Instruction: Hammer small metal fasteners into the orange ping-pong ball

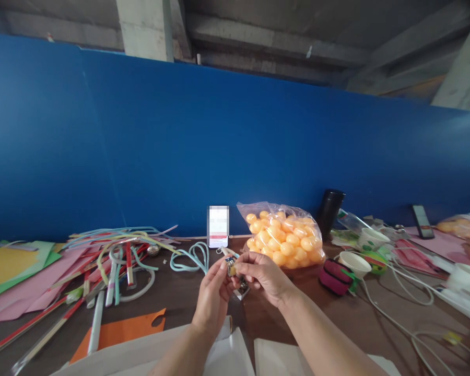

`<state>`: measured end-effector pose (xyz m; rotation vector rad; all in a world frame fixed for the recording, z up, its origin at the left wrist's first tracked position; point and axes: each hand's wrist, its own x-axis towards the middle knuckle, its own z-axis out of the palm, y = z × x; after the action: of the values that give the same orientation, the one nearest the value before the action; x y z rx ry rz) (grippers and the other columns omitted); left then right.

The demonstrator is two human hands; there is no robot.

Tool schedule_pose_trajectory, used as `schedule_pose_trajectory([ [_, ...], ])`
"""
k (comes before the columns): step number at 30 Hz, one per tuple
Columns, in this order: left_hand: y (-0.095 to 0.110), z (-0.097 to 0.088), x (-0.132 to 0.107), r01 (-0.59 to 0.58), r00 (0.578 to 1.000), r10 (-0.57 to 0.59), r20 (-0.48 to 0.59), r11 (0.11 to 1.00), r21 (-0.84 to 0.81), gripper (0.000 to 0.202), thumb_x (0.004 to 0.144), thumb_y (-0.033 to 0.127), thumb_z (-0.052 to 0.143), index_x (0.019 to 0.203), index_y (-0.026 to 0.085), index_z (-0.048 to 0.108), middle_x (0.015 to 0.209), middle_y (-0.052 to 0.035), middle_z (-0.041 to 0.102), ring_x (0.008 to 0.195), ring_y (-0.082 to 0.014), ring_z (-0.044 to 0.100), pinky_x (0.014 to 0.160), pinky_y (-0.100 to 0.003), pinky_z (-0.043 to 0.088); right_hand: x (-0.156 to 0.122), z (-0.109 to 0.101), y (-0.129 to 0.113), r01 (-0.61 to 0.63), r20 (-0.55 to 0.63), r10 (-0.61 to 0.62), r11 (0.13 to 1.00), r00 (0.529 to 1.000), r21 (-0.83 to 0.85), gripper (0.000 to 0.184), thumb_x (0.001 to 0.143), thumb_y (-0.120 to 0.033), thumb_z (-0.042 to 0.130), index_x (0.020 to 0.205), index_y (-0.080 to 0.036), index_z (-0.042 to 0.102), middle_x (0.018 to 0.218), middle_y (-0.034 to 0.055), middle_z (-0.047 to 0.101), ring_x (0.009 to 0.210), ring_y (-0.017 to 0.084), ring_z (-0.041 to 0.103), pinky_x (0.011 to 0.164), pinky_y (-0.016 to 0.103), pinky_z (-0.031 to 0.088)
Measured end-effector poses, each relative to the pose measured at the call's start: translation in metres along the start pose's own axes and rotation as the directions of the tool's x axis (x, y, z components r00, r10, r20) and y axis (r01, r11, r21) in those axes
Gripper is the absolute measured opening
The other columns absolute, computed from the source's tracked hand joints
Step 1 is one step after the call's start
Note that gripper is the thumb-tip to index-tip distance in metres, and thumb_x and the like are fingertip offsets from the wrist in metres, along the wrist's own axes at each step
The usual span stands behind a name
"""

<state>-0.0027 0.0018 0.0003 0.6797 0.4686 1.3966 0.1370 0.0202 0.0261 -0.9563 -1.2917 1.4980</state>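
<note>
In front of me, my left hand (214, 292) and my right hand (264, 277) meet over the table. Between their fingertips is a small shiny silver-and-gold metal piece (231, 267); its exact kind is too small to make out. The left thumb and fingers pinch it from one side, the right thumb and forefinger from the other. Just beneath the hands, partly covered by them, sits a small pale box (242, 295) with dark shiny bits in it. A coiled light-blue cord (190, 257) lies beyond the left hand, near an upright white badge card (218, 227).
Behind the hands rests a clear bag of orange balls (285, 240), beside a black bottle (330, 211). Coloured paper (23, 287), strips and tubes crowd the left. A maroon pouch (334, 277), paper cups (354, 263) and white cables (395, 318) occupy the right. A blue partition (219, 141) stands behind.
</note>
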Motion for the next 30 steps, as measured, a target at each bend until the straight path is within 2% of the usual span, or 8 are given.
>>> schedule_pose_trajectory([
  [14, -0.0001, 0.0007, 0.0004, 0.001, 1.000, -0.001, -0.008, 1.000, -0.008, 0.027, 0.079, 0.029, 0.070, 0.100, 0.013, 0.070, 0.078, -0.0051, 0.066, 0.062, -0.0100, 0.058, 0.058, -0.020, 0.049, 0.0006, -0.0002, 0.0000, 0.003, 0.012, -0.003, 1.000, 1.000, 0.004, 0.008, 0.092, -0.018, 0.061, 0.087, -0.012, 0.062, 0.068, -0.0062, 0.058, 0.046, 0.005, 0.051, 0.039, 0.015, 0.041],
  [24, -0.0010, -0.0004, -0.0008, -0.009, 1.000, 0.009, -0.008, 1.000, 0.022, 0.030, 0.080, 0.031, 0.069, 0.104, 0.012, 0.071, 0.077, -0.0040, 0.065, 0.061, -0.0090, 0.056, 0.059, -0.020, 0.048, -0.0011, 0.0031, -0.0023, 0.020, 0.015, -0.020, 1.000, 1.000, 0.016, 0.009, 0.091, -0.017, 0.063, 0.083, -0.013, 0.061, 0.063, -0.0078, 0.056, 0.042, 0.004, 0.046, 0.036, 0.014, 0.035],
  [30, -0.0012, -0.0005, -0.0009, -0.024, 1.000, 0.024, 0.003, 0.999, 0.048, 0.030, 0.080, 0.031, 0.069, 0.104, 0.013, 0.072, 0.083, -0.0061, 0.067, 0.063, -0.0100, 0.058, 0.062, -0.021, 0.049, -0.0007, 0.0044, -0.0022, 0.034, 0.011, -0.034, 0.999, 0.999, 0.013, 0.009, 0.085, -0.018, 0.069, 0.083, -0.014, 0.061, 0.060, -0.0080, 0.058, 0.044, 0.006, 0.051, 0.040, 0.015, 0.038],
])
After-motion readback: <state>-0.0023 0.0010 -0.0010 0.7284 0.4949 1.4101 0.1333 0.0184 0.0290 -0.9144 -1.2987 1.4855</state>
